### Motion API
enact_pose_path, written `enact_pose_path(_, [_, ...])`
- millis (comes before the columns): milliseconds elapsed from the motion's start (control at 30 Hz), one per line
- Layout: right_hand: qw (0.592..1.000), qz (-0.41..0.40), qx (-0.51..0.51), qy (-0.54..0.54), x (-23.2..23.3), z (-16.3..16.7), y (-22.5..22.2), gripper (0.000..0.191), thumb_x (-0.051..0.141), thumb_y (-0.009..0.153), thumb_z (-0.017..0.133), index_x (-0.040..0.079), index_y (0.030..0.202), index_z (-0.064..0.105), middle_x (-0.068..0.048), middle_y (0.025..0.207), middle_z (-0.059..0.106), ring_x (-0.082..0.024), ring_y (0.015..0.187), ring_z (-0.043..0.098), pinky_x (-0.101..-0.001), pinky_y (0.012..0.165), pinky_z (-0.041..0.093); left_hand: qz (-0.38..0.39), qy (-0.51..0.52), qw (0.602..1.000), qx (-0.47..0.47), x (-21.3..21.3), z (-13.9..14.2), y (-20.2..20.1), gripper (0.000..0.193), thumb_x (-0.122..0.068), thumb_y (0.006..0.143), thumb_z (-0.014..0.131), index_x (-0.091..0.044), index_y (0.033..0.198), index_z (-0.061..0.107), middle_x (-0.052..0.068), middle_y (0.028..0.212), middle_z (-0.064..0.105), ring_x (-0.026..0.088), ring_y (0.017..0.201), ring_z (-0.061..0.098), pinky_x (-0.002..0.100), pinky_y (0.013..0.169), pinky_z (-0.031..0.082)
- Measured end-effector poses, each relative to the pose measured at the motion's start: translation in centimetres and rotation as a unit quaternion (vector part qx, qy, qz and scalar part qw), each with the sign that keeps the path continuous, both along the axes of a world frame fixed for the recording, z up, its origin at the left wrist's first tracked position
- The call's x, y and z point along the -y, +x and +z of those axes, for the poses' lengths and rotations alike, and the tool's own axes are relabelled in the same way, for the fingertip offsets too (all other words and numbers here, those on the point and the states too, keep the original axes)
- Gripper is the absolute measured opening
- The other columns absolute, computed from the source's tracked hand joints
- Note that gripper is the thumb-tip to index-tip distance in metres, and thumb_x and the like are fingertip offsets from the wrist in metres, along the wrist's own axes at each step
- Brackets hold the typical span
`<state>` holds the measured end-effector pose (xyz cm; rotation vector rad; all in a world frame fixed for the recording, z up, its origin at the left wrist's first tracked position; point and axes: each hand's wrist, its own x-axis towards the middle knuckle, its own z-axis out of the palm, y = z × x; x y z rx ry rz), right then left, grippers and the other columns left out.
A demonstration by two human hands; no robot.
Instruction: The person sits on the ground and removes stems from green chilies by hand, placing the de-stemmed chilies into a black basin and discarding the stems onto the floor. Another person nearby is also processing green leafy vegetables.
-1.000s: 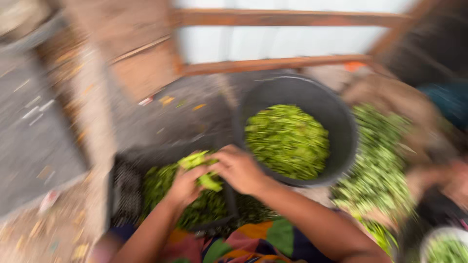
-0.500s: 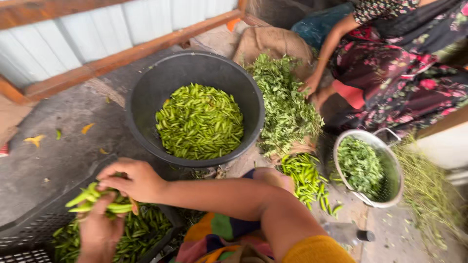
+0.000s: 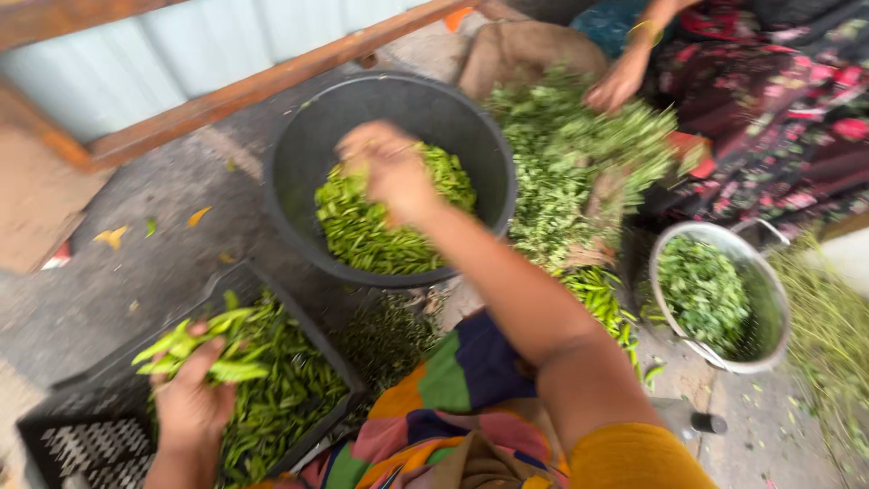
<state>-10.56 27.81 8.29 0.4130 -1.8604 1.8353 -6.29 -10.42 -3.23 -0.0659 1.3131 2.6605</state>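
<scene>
Left hand (image 3: 192,403) clutched a bunch of green pods (image 3: 195,344) over black crate (image 3: 81,435), right hand (image 3: 389,167) (blurred, grip unclear) above dark tub (image 3: 299,154)

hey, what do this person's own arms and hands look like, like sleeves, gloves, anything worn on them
Both hands are bare, with no gloves. The right hand and its forearm are uncovered up to a short mustard-yellow sleeve at the upper arm. The left hand and wrist are uncovered too; its sleeve is out of frame. The blur hides any rings or bangles.
</scene>
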Motion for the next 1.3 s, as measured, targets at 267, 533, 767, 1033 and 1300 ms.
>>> enact_pose_path(267, [0.896, -0.275, 0.053, 0.344, -5.8, 1.0, 2.4, 0.005, 0.007, 0.107, 0.062, 0.008, 0.112, 0.061, -0.010, 0.096, 0.065, -0.026, 0.083, 0.067, -0.0343, 0.082, 0.057, -0.042, 0.080, 0.996, -0.023, -1.9, 0.3, 0.0, 0.043, 0.014, 0.086, 0.065, -0.013, 0.119, 0.059, 0.004, 0.114, 0.067, 0.025, 0.106, 0.068, 0.048, 0.085, 0.061])
enact_pose_path(533, [0.674, 0.137, 0.387, 0.614, -3.9, 0.5, 6.4, 0.026, 0.036, 0.092, 0.066, 0.017, 0.100, 0.082, -0.011, 0.091, 0.080, -0.031, 0.082, 0.076, -0.0430, 0.080, 0.058, -0.081, 0.115, 0.990, -0.007, -4.2, 1.3, -0.3, 0.043, 0.008, 0.079, 0.072, -0.011, 0.116, 0.061, 0.008, 0.110, 0.070, 0.026, 0.096, 0.071, 0.046, 0.082, 0.062])
enact_pose_path(767, [0.900, 0.021, 0.202, 0.385, 7.0, 3.3, 10.5, 0.023, 0.017, 0.091, 0.075, 0.009, 0.112, 0.077, -0.011, 0.088, 0.072, -0.022, 0.074, 0.067, -0.0341, 0.069, 0.053, -0.177, 0.033, 0.980, -0.080, -6.1, 3.9, 1.6, 0.032, 0.007, 0.082, 0.074, -0.007, 0.109, 0.065, 0.004, 0.103, 0.069, 0.019, 0.093, 0.071, 0.038, 0.081, 0.062])
enact_pose_path(1033, [0.919, 0.100, -0.017, 0.380, 12.1, 5.4, 10.0, 0.021, 0.009, 0.094, 0.070, 0.007, 0.115, 0.073, -0.011, 0.102, 0.071, -0.026, 0.093, 0.069, -0.0360, 0.082, 0.055, -0.264, -0.136, 0.946, -0.128, -6.7, 4.1, 2.6, 0.032, 0.001, 0.081, 0.077, -0.006, 0.111, 0.065, 0.002, 0.095, 0.069, 0.011, 0.084, 0.065, 0.028, 0.071, 0.052])
enact_pose_path(1300, [0.890, 0.117, 0.040, 0.439, 14.1, 3.9, 9.6, 0.026, 0.013, 0.082, 0.077, 0.006, 0.107, 0.073, -0.011, 0.092, 0.063, -0.030, 0.083, 0.066, -0.0404, 0.074, 0.053, -0.252, -0.148, 0.937, -0.189, -7.6, 1.5, 3.0, 0.034, 0.002, 0.081, 0.077, -0.007, 0.112, 0.065, -0.001, 0.099, 0.066, 0.008, 0.092, 0.062, 0.025, 0.082, 0.053])
